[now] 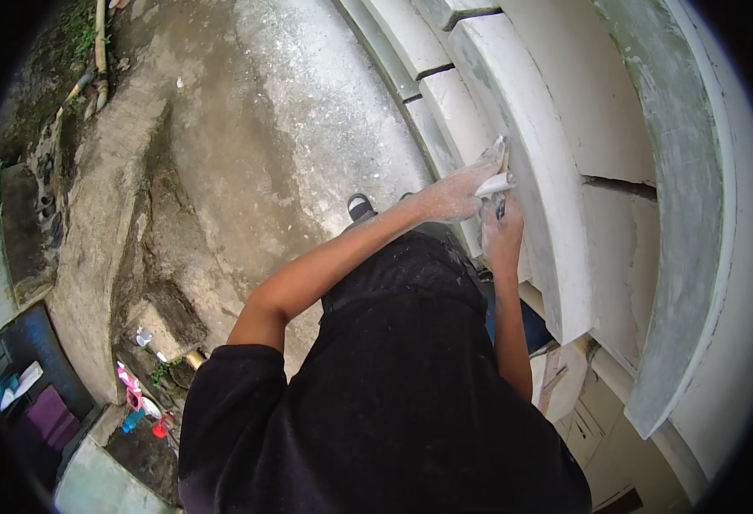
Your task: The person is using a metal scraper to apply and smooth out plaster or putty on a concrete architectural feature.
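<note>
White dust or paste coats my left hand [469, 190], which reaches across to the pale slab [526, 171] standing on my right. Its fingers are closed around a small whitish, roll-like piece [496, 184] whose kind I cannot make out. A thin tan edge shows beside the fingertips, close to the slab's face. Just below, my right hand [502, 236] is closed on a small dark object [501, 209], mostly hidden by the fingers. Both hands meet or nearly meet in front of the slab.
More white and grey blocks [462, 111] line the right side in stepped rows, with a curved grey ledge [680, 171] farther right. Concrete ground [308, 128] with white stains lies left. Along the left are a rough concrete kerb [107, 231], a pipe [101, 51] and colourful odds and ends [132, 398].
</note>
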`<action>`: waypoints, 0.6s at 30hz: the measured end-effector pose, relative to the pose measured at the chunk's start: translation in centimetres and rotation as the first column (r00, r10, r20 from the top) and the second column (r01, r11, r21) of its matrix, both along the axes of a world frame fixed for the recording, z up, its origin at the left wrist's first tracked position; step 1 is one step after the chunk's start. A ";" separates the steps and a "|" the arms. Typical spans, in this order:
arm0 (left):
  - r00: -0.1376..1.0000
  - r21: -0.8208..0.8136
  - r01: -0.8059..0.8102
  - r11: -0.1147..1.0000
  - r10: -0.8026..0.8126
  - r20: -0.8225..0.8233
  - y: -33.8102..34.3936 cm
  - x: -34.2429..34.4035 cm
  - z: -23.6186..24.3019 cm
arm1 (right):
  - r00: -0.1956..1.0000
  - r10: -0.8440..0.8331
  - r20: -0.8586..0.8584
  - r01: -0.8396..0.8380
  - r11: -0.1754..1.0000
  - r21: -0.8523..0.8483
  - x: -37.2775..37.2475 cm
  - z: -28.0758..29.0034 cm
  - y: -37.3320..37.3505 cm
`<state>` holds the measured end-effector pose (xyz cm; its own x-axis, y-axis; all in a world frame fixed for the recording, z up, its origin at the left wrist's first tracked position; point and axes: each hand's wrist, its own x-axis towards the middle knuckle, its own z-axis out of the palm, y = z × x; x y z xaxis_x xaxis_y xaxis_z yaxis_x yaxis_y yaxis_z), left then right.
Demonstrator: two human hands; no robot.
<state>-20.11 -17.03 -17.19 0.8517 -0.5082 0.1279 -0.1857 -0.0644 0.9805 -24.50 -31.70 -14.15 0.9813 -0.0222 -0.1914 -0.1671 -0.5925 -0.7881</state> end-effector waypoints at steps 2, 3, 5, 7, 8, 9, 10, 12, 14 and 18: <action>0.998 0.010 0.058 0.998 -0.058 0.011 -0.7 -0.9 0.3 | 0.998 -0.056 -0.022 0.057 0.998 0.034 -1.4 0.1 -0.5; 0.998 0.006 0.058 0.998 -0.058 0.010 -0.9 -0.9 0.6 | 0.993 -0.110 -0.042 0.113 0.991 0.071 -1.5 0.1 -0.7; 0.993 0.011 0.098 0.995 -0.097 -0.073 -1.4 -0.6 1.0 | 0.994 -0.109 -0.027 0.111 0.991 0.081 -1.4 -0.1 -0.7; 1.000 -0.007 -0.030 1.000 0.030 0.008 -2.0 -1.0 -0.2 | 0.981 -0.034 0.190 0.029 0.999 0.029 -1.3 0.2 0.1; 0.984 -0.034 -0.151 0.988 0.153 0.089 -2.2 -1.0 -0.8 | 0.982 -0.028 0.189 0.023 0.999 0.033 -0.3 0.1 0.0; 0.985 -0.034 -0.147 0.989 0.149 0.081 -2.0 -0.7 -0.9 | 0.999 -0.035 0.023 0.034 0.998 0.052 0.8 0.0 -0.3; 0.993 0.003 -0.117 0.993 0.117 0.002 -1.2 0.8 -0.7 | 0.990 -0.035 -0.134 0.045 0.996 0.072 2.3 -0.1 -0.3; 0.992 0.060 -0.045 0.997 0.052 -0.113 0.7 2.8 1.5 | 0.996 -0.018 -0.090 0.024 0.997 0.070 3.9 -0.3 0.8; 0.988 0.035 -0.129 0.991 0.132 -0.078 1.0 3.8 0.0 | 0.999 0.015 0.035 -0.017 0.998 0.057 5.4 -0.8 2.2; 0.985 0.029 -0.114 0.993 0.117 -0.130 3.2 6.2 0.2 | 0.989 0.111 0.095 -0.114 0.993 0.024 7.9 -1.7 3.2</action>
